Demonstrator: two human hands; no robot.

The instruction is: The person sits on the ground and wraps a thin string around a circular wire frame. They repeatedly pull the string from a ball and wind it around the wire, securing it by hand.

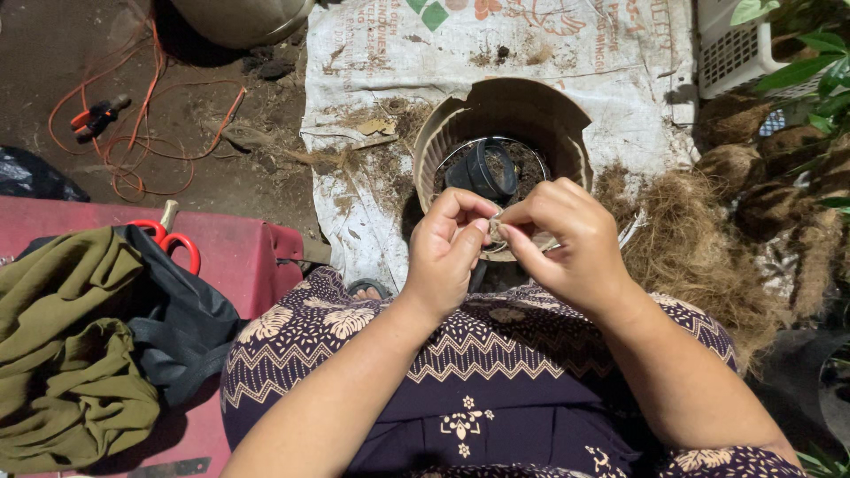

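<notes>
Pinching a fibre tuft [498, 230] between my left hand [447, 257] and right hand [567, 243]; pot [482, 168] sits in the basket [434, 146], husk pile [691, 257] mostly unused.

head camera looks steeply down, close over lap and ground.

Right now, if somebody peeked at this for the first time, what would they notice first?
Probably the two hands in the middle: the left hand and right hand pinch a small pale scrap together above a patterned purple skirt. Just beyond them sits a round beige slatted pot with dark soil and a small black pot inside. At left, red-handled scissors lie on a red surface beside olive cloth.
</notes>
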